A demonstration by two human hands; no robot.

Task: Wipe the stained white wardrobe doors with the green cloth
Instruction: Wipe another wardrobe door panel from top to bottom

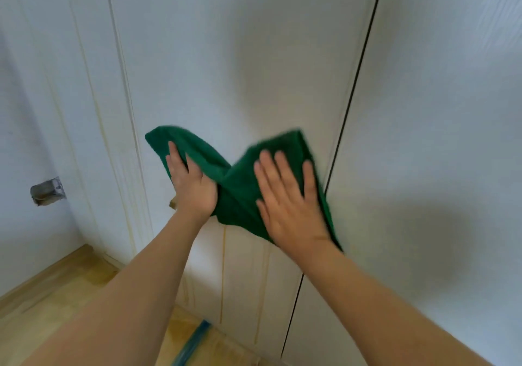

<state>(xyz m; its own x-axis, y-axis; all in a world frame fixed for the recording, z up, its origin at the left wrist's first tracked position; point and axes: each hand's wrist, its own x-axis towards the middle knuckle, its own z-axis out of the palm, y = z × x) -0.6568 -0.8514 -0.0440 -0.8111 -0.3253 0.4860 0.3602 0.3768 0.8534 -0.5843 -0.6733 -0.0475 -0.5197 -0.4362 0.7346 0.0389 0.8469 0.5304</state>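
We are working at the white wardrobe doors (226, 55), pressing the green cloth (240, 193) flat against the middle door, just left of the dark gap between it and the door on the right. The left hand (192, 185) is resting on the left part of the cloth; its fingers are lying straight on the fabric, while the thumb side is hidden by a fold, so we cannot tell whether it is pinching any material. The right hand (288, 199) is lying with fingers spread and straight on the right part of the cloth, holding it to the door by palm pressure alone.

The cloth is looking soft, light and limp: it is bunching into a twisted ridge between the two hands, and its lower right corner is hanging loose past the wrist. We are judging that it will slide or fold under a sideways stroke unless pressure is spread over a wide area, so a flat palm at the centre of each half is the sound place to hold it.

Yellowish drip stains (223, 275) are running down the door below the cloth toward the wooden floor (56, 286), and fainter streaks are showing on the far left panel. We are judging that these lower areas are not yet wiped.
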